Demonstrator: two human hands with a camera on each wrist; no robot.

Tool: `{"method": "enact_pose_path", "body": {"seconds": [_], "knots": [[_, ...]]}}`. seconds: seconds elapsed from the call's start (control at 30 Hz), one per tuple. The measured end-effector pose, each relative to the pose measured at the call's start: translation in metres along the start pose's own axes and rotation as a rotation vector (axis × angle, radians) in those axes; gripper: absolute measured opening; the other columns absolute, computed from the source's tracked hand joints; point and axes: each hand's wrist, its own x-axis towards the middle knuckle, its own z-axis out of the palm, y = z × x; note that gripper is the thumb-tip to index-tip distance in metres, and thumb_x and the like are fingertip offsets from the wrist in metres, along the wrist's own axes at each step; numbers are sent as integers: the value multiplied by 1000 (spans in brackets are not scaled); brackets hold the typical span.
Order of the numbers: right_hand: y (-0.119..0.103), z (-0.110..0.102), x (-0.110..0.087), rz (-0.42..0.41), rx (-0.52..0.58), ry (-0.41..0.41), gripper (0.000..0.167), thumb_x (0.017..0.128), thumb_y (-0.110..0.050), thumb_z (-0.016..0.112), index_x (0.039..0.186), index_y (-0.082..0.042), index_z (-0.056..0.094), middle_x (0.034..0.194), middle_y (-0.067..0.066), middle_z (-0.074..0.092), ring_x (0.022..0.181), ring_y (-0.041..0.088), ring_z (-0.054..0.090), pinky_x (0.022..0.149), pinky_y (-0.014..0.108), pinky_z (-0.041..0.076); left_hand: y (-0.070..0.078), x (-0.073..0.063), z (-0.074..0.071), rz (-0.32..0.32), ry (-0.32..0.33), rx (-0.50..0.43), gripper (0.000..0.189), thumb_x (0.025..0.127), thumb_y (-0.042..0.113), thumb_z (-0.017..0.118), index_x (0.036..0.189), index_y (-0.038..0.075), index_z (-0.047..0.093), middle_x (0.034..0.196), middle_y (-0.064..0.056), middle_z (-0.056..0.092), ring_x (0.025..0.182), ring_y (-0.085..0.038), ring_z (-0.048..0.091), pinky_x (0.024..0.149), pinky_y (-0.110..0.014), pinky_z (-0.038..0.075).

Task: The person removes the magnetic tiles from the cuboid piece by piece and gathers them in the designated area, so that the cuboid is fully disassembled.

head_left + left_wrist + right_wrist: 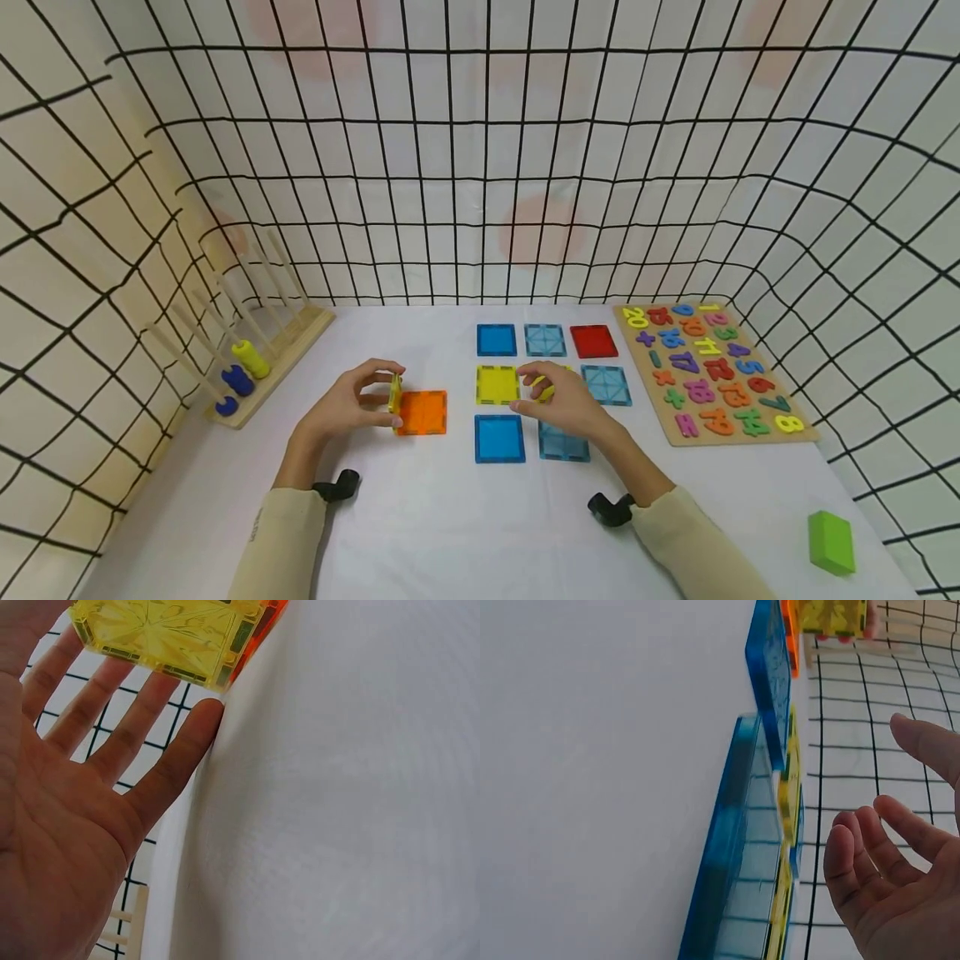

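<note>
My left hand (352,404) holds a yellow translucent magnetic tile (154,634) upright by its edges. That tile stands along the left side of an orange tile (423,413) lying flat on the table. In the left wrist view, my fingers (139,731) reach behind the yellow tile. My right hand (566,402) hovers above the flat tiles with loosely bent fingers and nothing between them. Below it, partly covered, lie another yellow tile (546,392) and a light blue tile (564,445). Left of it are a yellow tile (497,385) and a blue tile (499,439).
Farther back lie a blue tile (496,340), a light blue tile (544,340) and a red tile (594,342). Another light blue tile (607,385) borders a number board (652,392). A peg rack (318,323) stands left, a green block (831,543) front right. Black-lined netting surrounds the table.
</note>
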Motion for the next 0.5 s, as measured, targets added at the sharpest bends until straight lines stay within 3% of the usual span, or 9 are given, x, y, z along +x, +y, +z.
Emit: {"method": "enact_pose_path", "body": {"seconds": [0.3, 0.5], "knots": [[-31, 35, 22, -50, -33, -98, 68, 83, -44, 85, 142, -20, 60, 125, 1, 63, 102, 15, 60, 82, 27, 56, 6, -3, 0, -12, 8, -5, 78, 76, 13, 93, 142, 6, 53, 150, -18, 50, 134, -39, 52, 109, -59, 48], [-45, 55, 31, -82, -39, -158, 71, 83, -45, 86, 142, -18, 59, 129, 5, 61, 100, 15, 58, 83, 28, 55, 7, -1, 0, -23, 12, -2, 77, 75, 12, 93, 142, 7, 53, 150, -17, 51, 134, -38, 53, 109, -58, 49]]}}
